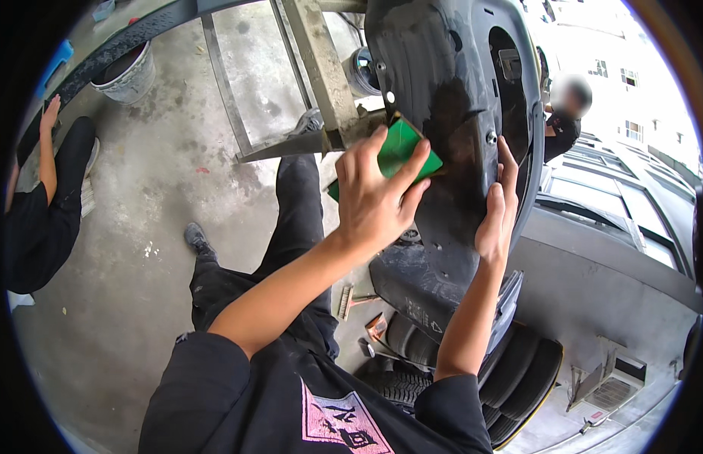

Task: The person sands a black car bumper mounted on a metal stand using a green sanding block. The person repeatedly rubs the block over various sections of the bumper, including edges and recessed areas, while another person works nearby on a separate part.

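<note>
My left hand is closed around a green sanding pad, its thumb and fingers spread across the pad's back. The pad lies against a dark car bumper, or at least very near its surface. The bumper is a large curved plastic part with holes and a long opening, dusty and scuffed in places. My right hand holds the raised lip beside that opening, close to a small metal fastener. The pad's underside and some right fingertips are hidden.
A metal stand is beside the bumper. A bucket sits far left, near a seated person. Another person is beyond the bumper. A brush and stacked tyres lie below it.
</note>
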Action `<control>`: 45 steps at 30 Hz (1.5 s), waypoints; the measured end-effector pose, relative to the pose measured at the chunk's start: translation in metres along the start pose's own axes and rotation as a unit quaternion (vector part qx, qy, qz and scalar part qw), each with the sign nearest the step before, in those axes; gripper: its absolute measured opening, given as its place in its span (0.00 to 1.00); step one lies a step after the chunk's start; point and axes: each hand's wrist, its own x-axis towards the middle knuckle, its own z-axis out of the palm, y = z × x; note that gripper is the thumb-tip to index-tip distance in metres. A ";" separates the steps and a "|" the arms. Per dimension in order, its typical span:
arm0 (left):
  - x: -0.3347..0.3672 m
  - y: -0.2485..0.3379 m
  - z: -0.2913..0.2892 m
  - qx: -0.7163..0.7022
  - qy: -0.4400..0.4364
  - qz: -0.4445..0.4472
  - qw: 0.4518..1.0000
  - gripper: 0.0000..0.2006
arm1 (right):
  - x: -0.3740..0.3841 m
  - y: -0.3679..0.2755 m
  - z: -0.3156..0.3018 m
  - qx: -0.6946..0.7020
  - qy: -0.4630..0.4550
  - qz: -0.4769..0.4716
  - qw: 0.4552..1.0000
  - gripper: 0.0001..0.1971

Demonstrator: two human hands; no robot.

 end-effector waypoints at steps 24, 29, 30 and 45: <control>-0.024 0.015 0.000 -0.151 -0.017 0.012 0.988 0.28 | 0.004 0.002 0.005 0.024 0.029 -0.031 0.999 0.38; -0.028 0.013 0.016 -0.119 -0.027 0.041 0.992 0.28 | 0.003 -0.003 0.005 0.028 0.021 -0.016 0.999 0.39; -0.025 0.009 0.013 -0.120 -0.029 0.058 0.991 0.28 | 0.002 -0.003 0.005 0.030 0.024 -0.011 0.999 0.39; -0.025 0.030 0.007 -0.137 -0.040 0.001 0.990 0.27 | 0.000 0.002 0.006 0.028 0.029 -0.034 0.999 0.48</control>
